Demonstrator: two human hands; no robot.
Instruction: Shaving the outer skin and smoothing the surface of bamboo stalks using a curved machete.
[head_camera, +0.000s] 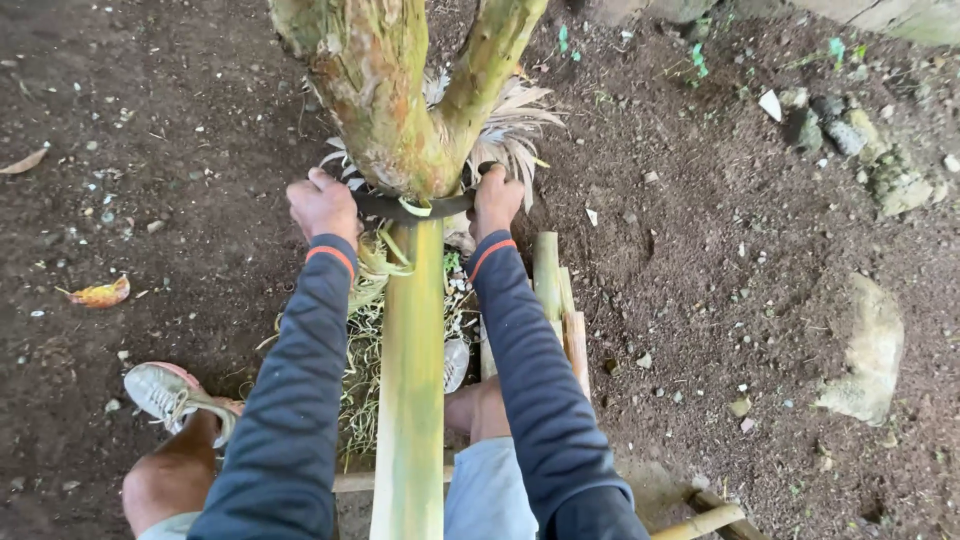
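Both hands, left hand (322, 205), right hand (496, 200), grip curved blade (410, 208), apparently, across bamboo pole (412, 380).

Wood, bamboo, metal and cloth over bare soil

A smooth, pale green bamboo pole (410, 380) with a faint sheen is seen against a rough, mossy tree trunk (385, 95); the curved blade (405, 207) across it looks like dark, dull metal. The sleeves (300, 400) are of matt navy knit cloth, the shoe (165, 392) of worn grey fabric. The ground (700, 250) is crumbly dark soil with rough stones (868, 350).
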